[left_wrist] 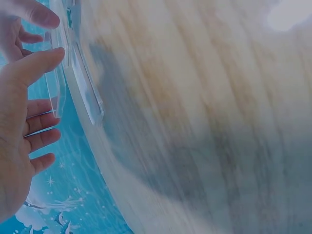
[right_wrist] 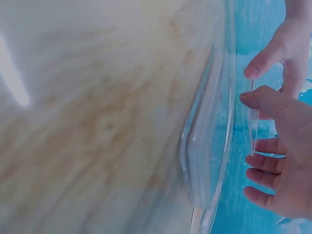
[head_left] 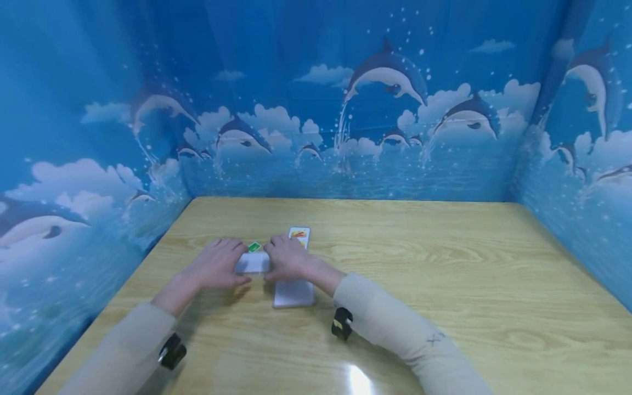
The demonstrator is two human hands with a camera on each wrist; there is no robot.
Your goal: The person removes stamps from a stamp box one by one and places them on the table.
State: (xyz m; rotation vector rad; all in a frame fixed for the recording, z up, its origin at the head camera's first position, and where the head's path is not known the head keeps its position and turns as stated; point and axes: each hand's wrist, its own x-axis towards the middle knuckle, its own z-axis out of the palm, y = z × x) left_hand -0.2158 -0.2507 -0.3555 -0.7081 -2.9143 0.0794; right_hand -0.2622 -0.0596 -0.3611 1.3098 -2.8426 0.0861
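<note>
Hands [head_left: 217, 264] [head_left: 288, 260] pinch a thin panel [head_left: 253, 263]; only head view shows the green patch [head_left: 254, 247]

The place is booth-like: dolphin-print backdrops [head_left: 306, 164] border the table [head_left: 444, 285].

There are two hands, one left hand [head_left: 219, 264] and one right hand [head_left: 288, 259]; two sleeves [head_left: 410, 332]; and two black wrist units [head_left: 342, 323], one per arm. There is one plate [head_left: 253, 263], one green label [head_left: 254, 247] and one surface [head_left: 444, 285]. At least one white case [head_left: 293, 295] shows; its middle is covered, so a second cannot be ruled out. Blue curtain [head_left: 296, 33] fills three sides, printed with over a dozen dolphins [head_left: 387, 68].
</note>
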